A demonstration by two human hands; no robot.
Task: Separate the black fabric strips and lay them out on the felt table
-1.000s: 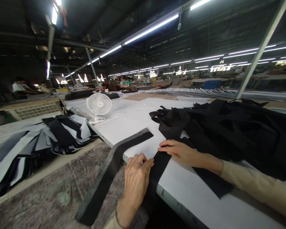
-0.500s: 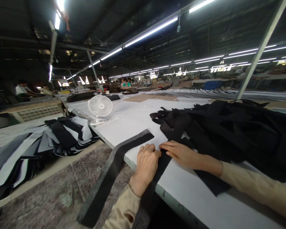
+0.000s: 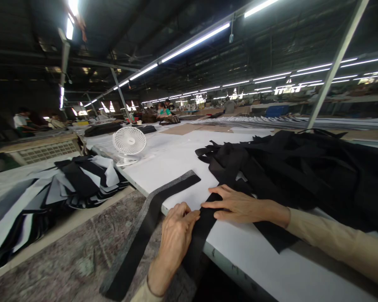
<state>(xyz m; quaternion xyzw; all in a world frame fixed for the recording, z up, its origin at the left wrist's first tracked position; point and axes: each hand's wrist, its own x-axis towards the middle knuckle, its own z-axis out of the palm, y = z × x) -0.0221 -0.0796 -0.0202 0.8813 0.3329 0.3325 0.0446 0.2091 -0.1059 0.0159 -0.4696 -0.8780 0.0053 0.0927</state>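
Observation:
A black fabric strip [image 3: 202, 235] lies across the edge of the white tabletop [image 3: 255, 264], its lower end hanging over. At its left edge my left hand [image 3: 176, 228] is closed, thumb and fingers pinching the cloth. My right hand [image 3: 239, 205] rests on the upper part of the same strip with its fingers stretched out and apart. Left of my left hand, a neat stack of black strips with grey edges [image 3: 154, 209] bends over the table edge and hangs down. A large loose heap of black strips [image 3: 290, 167] spreads to the right, behind my right hand.
A white fan [image 3: 129, 142] stands near the table's left edge. Fanned black, grey and white fabric pieces [image 3: 78, 180] lie on a lower surface at left. A slanting metal post [image 3: 337, 63] rises at right. Several people are farther back.
My left hand has moved down and left along the strip's edge. My right hand has shifted slightly left, its fingers now spread over the strip. The view has shifted slightly.

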